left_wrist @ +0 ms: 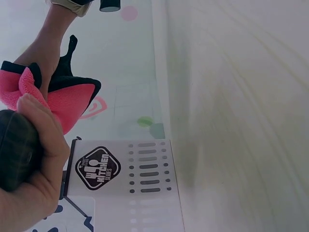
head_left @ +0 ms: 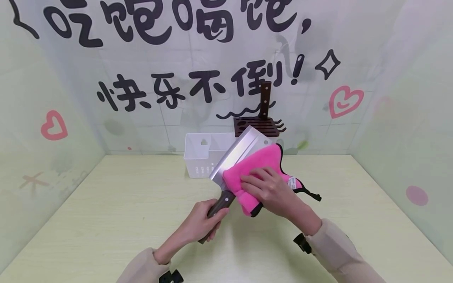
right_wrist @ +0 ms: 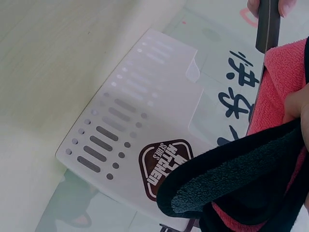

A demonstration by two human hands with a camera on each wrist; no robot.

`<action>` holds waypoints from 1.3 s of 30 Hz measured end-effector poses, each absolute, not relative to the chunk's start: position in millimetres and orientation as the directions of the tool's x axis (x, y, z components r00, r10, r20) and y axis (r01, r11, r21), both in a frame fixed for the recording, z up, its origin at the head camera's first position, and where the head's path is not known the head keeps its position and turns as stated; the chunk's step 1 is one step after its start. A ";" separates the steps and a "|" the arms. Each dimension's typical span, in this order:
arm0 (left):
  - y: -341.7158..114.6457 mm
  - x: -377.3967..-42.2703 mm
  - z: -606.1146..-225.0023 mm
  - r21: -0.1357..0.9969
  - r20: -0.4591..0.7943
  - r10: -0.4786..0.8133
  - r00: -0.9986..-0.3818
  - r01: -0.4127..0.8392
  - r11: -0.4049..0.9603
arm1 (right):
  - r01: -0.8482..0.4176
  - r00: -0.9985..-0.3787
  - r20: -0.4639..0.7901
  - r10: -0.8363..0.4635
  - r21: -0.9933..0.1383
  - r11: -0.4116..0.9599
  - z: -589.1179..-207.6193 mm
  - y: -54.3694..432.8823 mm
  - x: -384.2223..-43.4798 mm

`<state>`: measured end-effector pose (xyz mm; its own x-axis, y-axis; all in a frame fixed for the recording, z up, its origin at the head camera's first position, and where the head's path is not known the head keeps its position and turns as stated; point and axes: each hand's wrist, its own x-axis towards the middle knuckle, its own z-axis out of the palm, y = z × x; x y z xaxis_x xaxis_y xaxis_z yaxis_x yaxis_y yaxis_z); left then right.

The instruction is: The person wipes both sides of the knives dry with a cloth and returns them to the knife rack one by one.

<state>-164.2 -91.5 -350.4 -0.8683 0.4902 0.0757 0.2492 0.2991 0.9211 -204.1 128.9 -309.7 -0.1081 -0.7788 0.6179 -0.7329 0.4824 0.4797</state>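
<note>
A cleaver point(head_left: 234, 151) is held up at a slant over the table, its wide steel blade pointing up and away. My left hand point(head_left: 202, 222) grips its dark riveted handle point(head_left: 223, 201). Against the right part of the blade, my right hand point(head_left: 270, 192) holds a bright pink cloth point(head_left: 256, 163) with black edging, fingers bent over it. The cloth covers that part of the blade. In the right wrist view, the cloth point(right_wrist: 280, 92) shows a dark underside and lies along the blade's edge, just below the handle point(right_wrist: 268, 26).
Behind the cleaver stands a white slotted utensil holder point(head_left: 196, 161) at the back of the pale table point(head_left: 106, 220). A dark slotted turner point(head_left: 256, 126) with a brown handle sticks up there, fork-like tines beside it. Printed walls enclose the table at the back and sides.
</note>
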 end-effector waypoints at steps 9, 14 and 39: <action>-91.0 -164.5 -349.2 0.917 0.083 0.492 -0.866 0.260 0.303 | -0.743 -0.124 0.639 -0.760 0.448 0.498 -308.0 132.6 -206.9; -90.8 -164.2 -349.1 0.915 0.091 0.485 -0.870 0.266 0.304 | -0.739 -0.154 0.649 -0.745 0.424 0.523 -306.7 136.8 -209.7; -92.7 -160.8 -346.4 0.894 0.093 0.475 -0.875 0.283 0.348 | -0.741 -0.241 0.751 -0.615 0.267 0.617 -298.7 158.7 -234.1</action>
<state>-160.8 -92.7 -346.4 -0.8752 0.4748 0.0926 0.2833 0.3480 0.8936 -234.1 158.7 -298.7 -0.2415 -0.6149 0.7508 -0.7406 0.6166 0.2668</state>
